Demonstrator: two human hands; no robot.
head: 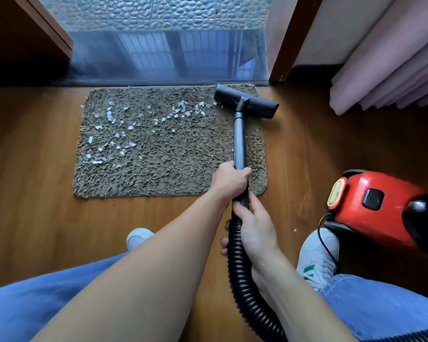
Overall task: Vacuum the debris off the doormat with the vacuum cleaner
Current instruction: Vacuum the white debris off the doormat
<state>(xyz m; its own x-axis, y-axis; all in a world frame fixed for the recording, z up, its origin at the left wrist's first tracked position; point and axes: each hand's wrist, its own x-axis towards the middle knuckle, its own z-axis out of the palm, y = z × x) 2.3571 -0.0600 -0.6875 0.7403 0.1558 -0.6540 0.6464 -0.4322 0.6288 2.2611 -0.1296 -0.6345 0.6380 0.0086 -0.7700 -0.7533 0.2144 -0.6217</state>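
A shaggy brown doormat [163, 164] lies on the wooden floor before a doorway. Several pale debris flakes [114, 134] are scattered over its left and upper middle parts. The black vacuum nozzle [246, 101] rests on the mat's far right corner, partly overhanging the edge. Its dark tube [240, 141] runs back to me. My left hand [230, 180] grips the tube higher up. My right hand [253, 230] holds it lower, where the ribbed black hose [242, 280] starts. The red vacuum cleaner body [376, 208] sits on the floor at my right.
A glass door [168, 55] with a dark threshold stands just beyond the mat. Pink curtain folds [393, 70] hang at the right. A wooden door frame [289, 38] flanks the opening. My white shoes [316, 255] and jeans-clad legs are near the vacuum's thin power cord [328, 245].
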